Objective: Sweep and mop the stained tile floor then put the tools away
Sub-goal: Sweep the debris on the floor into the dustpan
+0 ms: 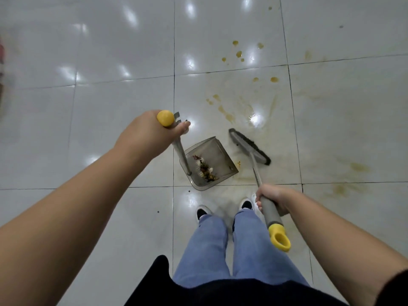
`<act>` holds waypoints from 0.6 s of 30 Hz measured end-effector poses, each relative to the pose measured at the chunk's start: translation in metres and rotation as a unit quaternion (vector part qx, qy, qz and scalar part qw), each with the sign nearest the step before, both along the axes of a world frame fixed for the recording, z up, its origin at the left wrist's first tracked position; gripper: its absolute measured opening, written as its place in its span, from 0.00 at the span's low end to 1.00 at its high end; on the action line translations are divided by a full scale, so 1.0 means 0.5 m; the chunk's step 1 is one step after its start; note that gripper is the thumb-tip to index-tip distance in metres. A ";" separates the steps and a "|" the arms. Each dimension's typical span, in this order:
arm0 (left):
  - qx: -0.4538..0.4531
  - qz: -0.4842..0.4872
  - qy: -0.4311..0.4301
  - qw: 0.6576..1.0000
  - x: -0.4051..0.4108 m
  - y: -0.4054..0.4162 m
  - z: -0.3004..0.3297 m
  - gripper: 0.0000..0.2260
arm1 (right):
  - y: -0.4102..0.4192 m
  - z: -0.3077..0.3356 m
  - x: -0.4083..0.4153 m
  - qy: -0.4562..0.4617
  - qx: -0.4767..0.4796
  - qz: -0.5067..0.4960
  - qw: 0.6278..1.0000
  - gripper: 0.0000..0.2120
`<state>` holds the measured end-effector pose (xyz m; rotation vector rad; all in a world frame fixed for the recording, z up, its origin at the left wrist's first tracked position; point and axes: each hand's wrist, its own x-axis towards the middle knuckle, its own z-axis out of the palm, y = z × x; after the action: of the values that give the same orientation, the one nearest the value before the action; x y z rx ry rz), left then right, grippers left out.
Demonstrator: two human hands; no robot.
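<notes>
blue denim legs and a pair of black-and-white shoes (246, 204) sit nearest, planted on the glossy white tile floor (123, 40) just behind the work. the right hand (272, 200) is wrapped closed round the grey grip of the long-handled broom with a yellow hanging loop at its end (257, 171), held low and angled so the dark bristle head (249, 146) rests on the tile just beside the pan's open mouth, ready, it seems, to push more in. the left hand (145, 134) is clenched over the yellow knob topping the upright metal handle of the smoky translucent plastic dustpan (209, 160); gripping from above likely keeps the pan's lip pressed flat to the tile so crumbs do not slip under. a small heap of brown and white food scraps (205, 170) already lies inside the pan. beyond the bristles, yellow-brown sauce smears and droplets (238, 54) spread over several tiles, with a few dark specks elsewhere; these look like mop work, so sweeping seems nearly finished while mopping and storing the tools remain.
</notes>
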<state>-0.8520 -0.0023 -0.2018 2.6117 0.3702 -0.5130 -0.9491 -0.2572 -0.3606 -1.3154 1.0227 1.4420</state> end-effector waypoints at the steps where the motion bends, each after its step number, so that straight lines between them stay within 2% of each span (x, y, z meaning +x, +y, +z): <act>1: 0.001 0.003 -0.001 1.000 -0.001 0.005 -0.002 0.18 | 0.015 0.000 -0.010 0.016 0.007 0.004 1.000 0.05; 3: 0.003 0.002 -0.005 1.000 -0.007 0.015 -0.006 0.18 | 0.036 0.006 -0.024 0.046 0.034 -0.004 0.998 0.05; 9: -0.003 0.001 -0.004 1.000 -0.022 0.058 -0.008 0.18 | -0.020 0.053 -0.022 0.044 0.074 -0.154 0.984 0.21; 10: -0.005 0.005 -0.003 1.000 -0.025 0.068 -0.009 0.19 | -0.048 0.067 -0.021 0.045 0.080 -0.199 0.976 0.21; 12: -0.005 0.007 -0.004 1.000 -0.034 0.086 -0.015 0.20 | -0.085 0.108 -0.020 0.041 0.099 -0.285 0.952 0.13; 13: -0.004 0.007 -0.004 1.000 -0.039 0.093 -0.017 0.20 | -0.098 0.124 -0.020 0.037 0.105 -0.314 0.943 0.15; 14: -0.003 0.007 -0.003 1.000 -0.043 0.101 -0.019 0.20 | -0.106 0.136 -0.018 0.039 0.104 -0.313 0.943 0.16; 16: -0.007 0.009 0.003 1.000 -0.049 0.115 -0.022 0.20 | -0.107 0.135 -0.007 -0.013 0.056 -0.255 0.965 0.12; 18: -0.017 0.016 0.006 1.000 -0.049 0.126 -0.024 0.19 | -0.094 0.109 0.015 -0.079 -0.006 -0.163 0.983 0.20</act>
<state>-0.8766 0.0605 -0.2137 2.5669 0.4031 -0.5204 -0.9417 -0.3040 -0.3060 -1.1846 1.0850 1.0704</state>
